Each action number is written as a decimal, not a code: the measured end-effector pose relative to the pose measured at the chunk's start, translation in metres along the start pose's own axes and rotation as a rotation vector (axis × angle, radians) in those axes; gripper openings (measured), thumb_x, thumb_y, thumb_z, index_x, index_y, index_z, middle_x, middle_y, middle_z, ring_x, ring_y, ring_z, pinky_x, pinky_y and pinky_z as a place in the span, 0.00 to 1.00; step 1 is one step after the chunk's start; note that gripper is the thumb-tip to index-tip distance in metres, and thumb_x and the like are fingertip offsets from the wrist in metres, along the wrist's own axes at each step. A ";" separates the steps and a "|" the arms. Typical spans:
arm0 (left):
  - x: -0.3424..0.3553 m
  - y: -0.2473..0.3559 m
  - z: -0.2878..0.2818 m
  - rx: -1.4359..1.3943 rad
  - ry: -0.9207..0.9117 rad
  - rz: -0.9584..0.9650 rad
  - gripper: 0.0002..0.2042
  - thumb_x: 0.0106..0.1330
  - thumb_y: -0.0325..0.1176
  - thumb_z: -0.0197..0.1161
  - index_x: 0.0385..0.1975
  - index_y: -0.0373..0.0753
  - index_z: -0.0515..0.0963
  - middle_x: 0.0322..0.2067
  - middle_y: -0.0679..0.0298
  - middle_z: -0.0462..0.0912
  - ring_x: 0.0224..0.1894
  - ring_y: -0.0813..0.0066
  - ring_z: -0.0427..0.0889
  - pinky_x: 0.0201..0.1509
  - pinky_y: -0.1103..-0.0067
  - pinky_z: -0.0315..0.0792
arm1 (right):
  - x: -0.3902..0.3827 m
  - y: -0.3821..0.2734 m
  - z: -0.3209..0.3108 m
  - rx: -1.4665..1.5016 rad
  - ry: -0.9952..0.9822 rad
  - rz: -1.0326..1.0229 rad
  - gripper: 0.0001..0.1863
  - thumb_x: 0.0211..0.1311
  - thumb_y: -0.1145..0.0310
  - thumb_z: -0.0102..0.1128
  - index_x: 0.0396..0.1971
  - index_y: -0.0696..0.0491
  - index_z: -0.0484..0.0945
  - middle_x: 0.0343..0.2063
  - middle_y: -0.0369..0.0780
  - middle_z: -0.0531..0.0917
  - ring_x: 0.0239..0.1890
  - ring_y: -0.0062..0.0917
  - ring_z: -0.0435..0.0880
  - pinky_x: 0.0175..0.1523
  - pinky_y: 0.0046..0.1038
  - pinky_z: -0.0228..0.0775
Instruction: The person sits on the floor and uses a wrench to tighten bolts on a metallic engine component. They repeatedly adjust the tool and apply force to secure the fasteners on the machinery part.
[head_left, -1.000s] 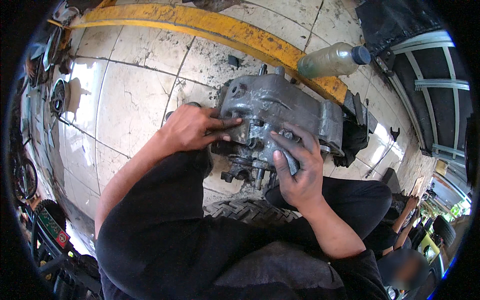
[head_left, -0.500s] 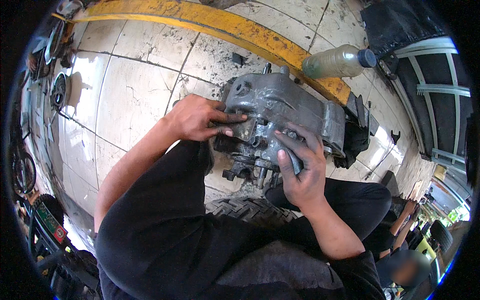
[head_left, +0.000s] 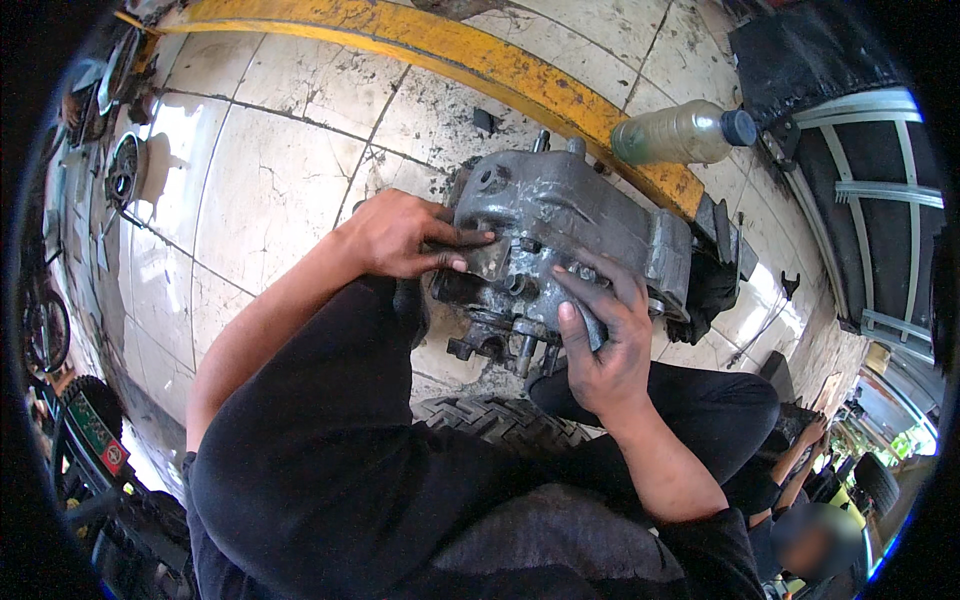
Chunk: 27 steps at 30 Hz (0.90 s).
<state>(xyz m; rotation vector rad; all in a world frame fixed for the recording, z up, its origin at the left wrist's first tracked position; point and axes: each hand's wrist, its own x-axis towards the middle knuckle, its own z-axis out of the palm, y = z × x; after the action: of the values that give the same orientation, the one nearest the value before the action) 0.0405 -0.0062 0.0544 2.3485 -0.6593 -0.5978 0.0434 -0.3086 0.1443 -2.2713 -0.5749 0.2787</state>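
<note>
A grimy grey cast-metal gearbox housing point(head_left: 570, 200), with bolts, bosses and short shafts, sits in front of me above my knees. My left hand point(head_left: 400, 232) grips its left side, index finger and thumb lying on a small dull flat section near the middle. My right hand point(head_left: 610, 340) holds the lower right of the housing with curled fingers over a rounded boss, the thumb beside them. What lies under the fingers of each hand is partly hidden.
A yellow steel beam point(head_left: 420, 50) crosses behind, with a plastic bottle point(head_left: 670, 135) on it. A tyre point(head_left: 470, 412) shows below the housing. A forked tool point(head_left: 788, 282) lies right on the tiles point(head_left: 260, 180). Another person point(head_left: 800, 470) is at lower right; vehicle parts line the left.
My left hand has shifted slightly upward along the housing, thumb included. My right hand stays in about the same place on it. The whole view has shifted a little.
</note>
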 end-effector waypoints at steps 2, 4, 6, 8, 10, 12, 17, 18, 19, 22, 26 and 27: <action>0.001 0.004 -0.001 -0.027 0.015 -0.002 0.25 0.68 0.54 0.65 0.66 0.70 0.77 0.29 0.56 0.81 0.31 0.51 0.84 0.34 0.61 0.75 | 0.002 -0.002 -0.001 -0.009 -0.001 0.001 0.16 0.65 0.64 0.67 0.51 0.48 0.88 0.56 0.48 0.81 0.60 0.48 0.76 0.68 0.44 0.66; 0.000 0.002 0.000 0.022 0.024 -0.021 0.25 0.68 0.57 0.64 0.66 0.69 0.77 0.28 0.57 0.81 0.30 0.52 0.84 0.34 0.62 0.75 | 0.000 -0.003 -0.001 -0.017 -0.010 0.001 0.16 0.64 0.64 0.67 0.51 0.48 0.88 0.55 0.48 0.81 0.60 0.48 0.76 0.68 0.44 0.66; 0.003 -0.008 0.008 0.055 0.063 -0.032 0.24 0.69 0.62 0.61 0.64 0.71 0.78 0.25 0.59 0.81 0.29 0.56 0.84 0.32 0.64 0.76 | 0.001 -0.001 -0.001 -0.026 -0.001 -0.014 0.16 0.64 0.64 0.67 0.51 0.48 0.89 0.55 0.48 0.82 0.60 0.47 0.76 0.68 0.44 0.66; -0.001 -0.009 0.013 0.029 0.085 -0.015 0.23 0.69 0.62 0.60 0.64 0.72 0.78 0.24 0.58 0.81 0.29 0.56 0.84 0.32 0.64 0.76 | 0.003 -0.003 -0.002 -0.030 -0.013 -0.013 0.16 0.64 0.65 0.67 0.50 0.48 0.89 0.55 0.47 0.82 0.59 0.47 0.76 0.68 0.44 0.65; -0.001 -0.003 0.008 0.039 0.093 0.002 0.23 0.70 0.63 0.59 0.64 0.73 0.78 0.24 0.57 0.81 0.28 0.55 0.84 0.32 0.63 0.76 | 0.001 -0.004 -0.001 -0.034 -0.016 -0.002 0.15 0.64 0.65 0.67 0.50 0.48 0.89 0.55 0.47 0.82 0.59 0.47 0.76 0.68 0.44 0.65; 0.004 0.005 -0.001 0.095 0.096 0.008 0.23 0.70 0.64 0.58 0.64 0.74 0.77 0.24 0.57 0.81 0.27 0.55 0.84 0.31 0.63 0.76 | 0.001 -0.003 -0.001 -0.030 -0.008 0.003 0.15 0.64 0.65 0.67 0.49 0.48 0.89 0.54 0.47 0.82 0.59 0.46 0.76 0.68 0.43 0.65; -0.001 -0.003 -0.001 0.163 0.014 -0.071 0.24 0.67 0.62 0.63 0.63 0.72 0.79 0.27 0.59 0.81 0.26 0.54 0.83 0.30 0.62 0.75 | 0.002 -0.002 -0.001 -0.019 0.002 -0.008 0.15 0.64 0.64 0.67 0.49 0.49 0.89 0.54 0.47 0.82 0.59 0.46 0.77 0.67 0.43 0.65; 0.004 0.005 -0.004 0.189 0.064 -0.041 0.24 0.67 0.62 0.63 0.63 0.72 0.79 0.26 0.59 0.82 0.25 0.55 0.83 0.29 0.63 0.75 | 0.001 -0.003 0.001 -0.014 0.001 -0.004 0.15 0.64 0.64 0.67 0.49 0.49 0.89 0.54 0.47 0.82 0.59 0.45 0.77 0.67 0.43 0.65; 0.005 0.009 -0.005 0.216 0.114 -0.012 0.23 0.67 0.62 0.63 0.62 0.73 0.79 0.25 0.59 0.82 0.23 0.56 0.83 0.28 0.64 0.76 | 0.000 -0.003 0.001 -0.015 0.003 -0.001 0.15 0.65 0.64 0.67 0.49 0.49 0.89 0.54 0.47 0.82 0.59 0.45 0.77 0.67 0.43 0.66; 0.006 -0.002 -0.005 0.225 0.123 0.037 0.24 0.65 0.62 0.65 0.61 0.72 0.80 0.25 0.61 0.82 0.23 0.60 0.83 0.27 0.65 0.76 | 0.000 -0.001 -0.001 -0.013 0.000 0.003 0.14 0.65 0.65 0.67 0.49 0.49 0.89 0.54 0.47 0.82 0.59 0.45 0.77 0.67 0.43 0.66; 0.007 0.005 -0.009 0.210 0.112 -0.014 0.26 0.62 0.61 0.68 0.62 0.72 0.80 0.28 0.63 0.81 0.27 0.56 0.83 0.30 0.63 0.75 | 0.002 -0.004 -0.001 -0.003 -0.009 0.013 0.14 0.65 0.65 0.66 0.49 0.49 0.89 0.55 0.46 0.82 0.59 0.46 0.77 0.68 0.43 0.65; 0.010 0.008 -0.016 0.242 0.119 -0.010 0.26 0.61 0.61 0.69 0.60 0.71 0.81 0.28 0.63 0.81 0.27 0.56 0.83 0.30 0.63 0.76 | 0.002 -0.003 -0.001 -0.001 -0.011 0.015 0.14 0.65 0.65 0.66 0.49 0.49 0.89 0.55 0.46 0.82 0.59 0.46 0.77 0.68 0.43 0.65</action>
<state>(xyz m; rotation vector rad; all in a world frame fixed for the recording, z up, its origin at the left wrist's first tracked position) 0.0548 -0.0101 0.0685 2.5898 -0.6986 -0.3968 0.0445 -0.3063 0.1473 -2.2776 -0.5643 0.2990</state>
